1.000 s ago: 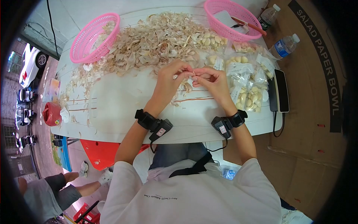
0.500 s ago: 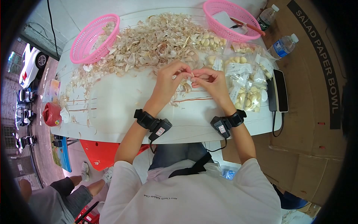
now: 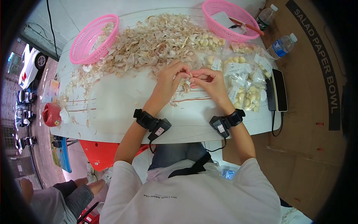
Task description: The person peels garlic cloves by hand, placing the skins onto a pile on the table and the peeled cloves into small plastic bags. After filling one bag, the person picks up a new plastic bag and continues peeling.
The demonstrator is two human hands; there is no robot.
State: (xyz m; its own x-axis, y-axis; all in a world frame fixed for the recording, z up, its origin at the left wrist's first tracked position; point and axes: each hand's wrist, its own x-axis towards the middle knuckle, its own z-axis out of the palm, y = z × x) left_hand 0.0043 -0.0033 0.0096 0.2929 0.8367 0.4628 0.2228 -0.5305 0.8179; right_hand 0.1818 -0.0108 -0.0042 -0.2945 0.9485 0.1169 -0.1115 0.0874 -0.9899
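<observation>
1. The left hand (image 3: 168,80) and right hand (image 3: 213,83) meet at the middle of the frame, just above the white table (image 3: 119,100). Their fingertips are pinched together on a small garlic clove (image 3: 191,75), which the fingers mostly hide.
2. Compared with a second ago, both hands keep the same pinch and sit almost where they were, only a touch higher in the frame. The clove is still between the two thumbs and forefingers.
3. Each wrist wears a black band, and neither band has shifted along its arm.
4. The heap of garlic skins (image 3: 149,41) lies unchanged across the upper middle, touching the pink basket (image 3: 95,37) at upper left. A second pink basket (image 3: 229,18) is at upper right.
5. Peeled cloves (image 3: 209,39) lie loose just above the hands. The bags of cloves (image 3: 244,86) lie just right of the right hand, as before.
6. At lower left, another person's legs (image 3: 63,196) have moved further down and left than in the earlier frames.
</observation>
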